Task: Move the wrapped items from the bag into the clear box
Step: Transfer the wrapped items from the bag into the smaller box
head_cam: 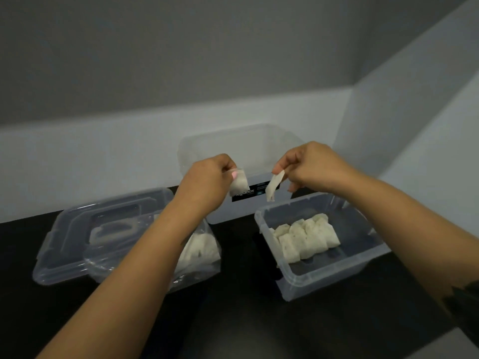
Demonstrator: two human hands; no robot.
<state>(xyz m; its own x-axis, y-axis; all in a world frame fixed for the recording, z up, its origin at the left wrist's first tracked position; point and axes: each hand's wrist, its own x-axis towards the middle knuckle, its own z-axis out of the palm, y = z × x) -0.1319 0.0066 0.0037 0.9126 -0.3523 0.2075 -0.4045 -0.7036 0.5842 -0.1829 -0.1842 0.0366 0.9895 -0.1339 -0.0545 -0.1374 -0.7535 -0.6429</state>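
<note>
Pinching a small white wrapped packet (239, 184) between fingers (234, 174) of the left hand (207, 177); pinching another white wrapped packet (274, 186) with the right hand (308, 168), both held above the black bench (233, 320). Below right, clear plastic box (363, 275) with a row of white packets (304, 238). Below left, clear plastic bag (202, 263) with more packets, overlapping a clear lid (64, 250).

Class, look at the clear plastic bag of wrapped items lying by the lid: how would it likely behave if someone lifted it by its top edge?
The bag would probably sag and fold, since its film already lies crumpled on the dark table. It likely feels light: similar wrapped items dangle from a pinch of the left hand. The remaining pieces may slide to the bottom.
</note>
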